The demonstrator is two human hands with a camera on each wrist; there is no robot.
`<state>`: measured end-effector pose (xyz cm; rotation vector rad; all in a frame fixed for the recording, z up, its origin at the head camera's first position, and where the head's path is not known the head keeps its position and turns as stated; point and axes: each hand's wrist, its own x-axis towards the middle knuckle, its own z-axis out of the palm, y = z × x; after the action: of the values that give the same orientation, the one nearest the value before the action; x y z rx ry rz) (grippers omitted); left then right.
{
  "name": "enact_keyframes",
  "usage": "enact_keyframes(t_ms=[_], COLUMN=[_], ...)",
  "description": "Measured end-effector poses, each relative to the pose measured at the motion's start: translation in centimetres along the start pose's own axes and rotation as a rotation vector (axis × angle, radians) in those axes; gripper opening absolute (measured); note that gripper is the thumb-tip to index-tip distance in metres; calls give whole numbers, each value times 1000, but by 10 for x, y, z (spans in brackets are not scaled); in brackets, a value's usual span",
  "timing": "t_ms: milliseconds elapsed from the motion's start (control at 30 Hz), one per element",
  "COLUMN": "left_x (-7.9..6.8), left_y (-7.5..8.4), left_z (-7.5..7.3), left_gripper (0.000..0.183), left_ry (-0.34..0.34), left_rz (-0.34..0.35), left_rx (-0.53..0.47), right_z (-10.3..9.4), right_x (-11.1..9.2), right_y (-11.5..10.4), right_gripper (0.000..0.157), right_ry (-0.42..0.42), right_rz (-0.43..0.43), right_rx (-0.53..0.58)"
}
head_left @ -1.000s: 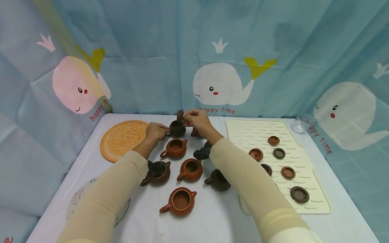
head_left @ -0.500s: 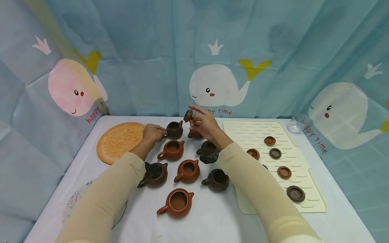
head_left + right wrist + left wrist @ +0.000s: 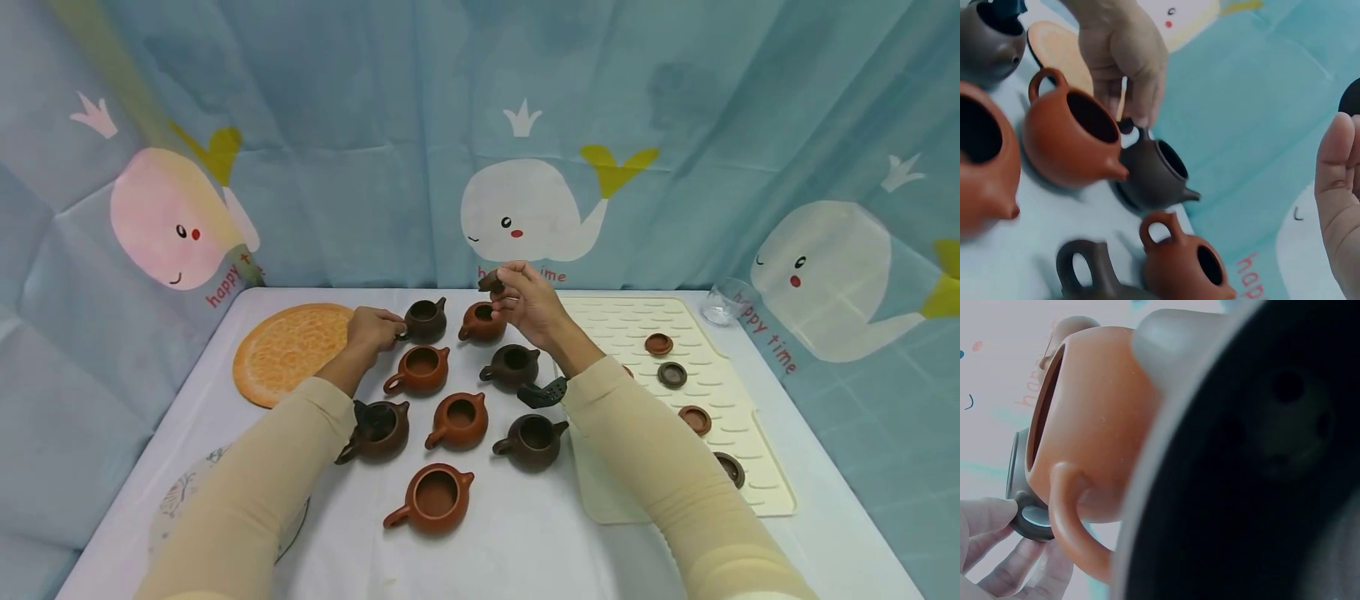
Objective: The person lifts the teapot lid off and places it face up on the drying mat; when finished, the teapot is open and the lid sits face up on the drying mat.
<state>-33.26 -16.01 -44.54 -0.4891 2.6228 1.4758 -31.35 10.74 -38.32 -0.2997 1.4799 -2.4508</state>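
At the far edge of the table, my left hand (image 3: 367, 335) pinches the handle of a small dark brown teapot (image 3: 425, 325); its top is uncovered. The left wrist view shows thumb and fingers at this handle behind a reddish clay teapot (image 3: 1094, 419). My right hand (image 3: 534, 307) holds a dark teapot lid (image 3: 491, 282) between thumb and fingers, raised above a lidless reddish teapot (image 3: 480, 325). Only a dark edge of the lid (image 3: 1350, 99) shows in the right wrist view.
More lidless teapots stand nearer, including a reddish one (image 3: 437, 500) in front. A pizza-patterned round mat (image 3: 281, 350) lies left. On the right, a cream ribbed mat (image 3: 615, 492) bears several lids, with a clear cup (image 3: 723, 304) behind it.
My right hand has lifted the dark lid off the dark teapot and carried it to the right. My left hand has kept its hold on the teapot's handle.
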Motion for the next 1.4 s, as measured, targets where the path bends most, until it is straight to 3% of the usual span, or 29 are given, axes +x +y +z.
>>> enact_keyframes(t_ms=[100,300,567,1033,1400], left_x=[1,2,1,0,1], left_y=[-1,0,-5,-4,-4], left_z=[1,1,-4,1,-1], left_gripper=[17,18,18,18,19], left_ry=[-1,-5,3,-10,-9], left_rz=[-9,-8,-30,23,13], left_rx=[-2,3,20,13,20], right_z=[-7,-21,-30,-63,-94], right_x=[-7,-22,-37,-66,-74], right_y=[-9,-29,-47,-67,-74], right_gripper=[21,43,49,49,58], right_ry=[-29,-62,-73,-31,54], right_rz=[-30,-44,-33,-53,-17], right_rx=[-34,-100,-164,-366,-616])
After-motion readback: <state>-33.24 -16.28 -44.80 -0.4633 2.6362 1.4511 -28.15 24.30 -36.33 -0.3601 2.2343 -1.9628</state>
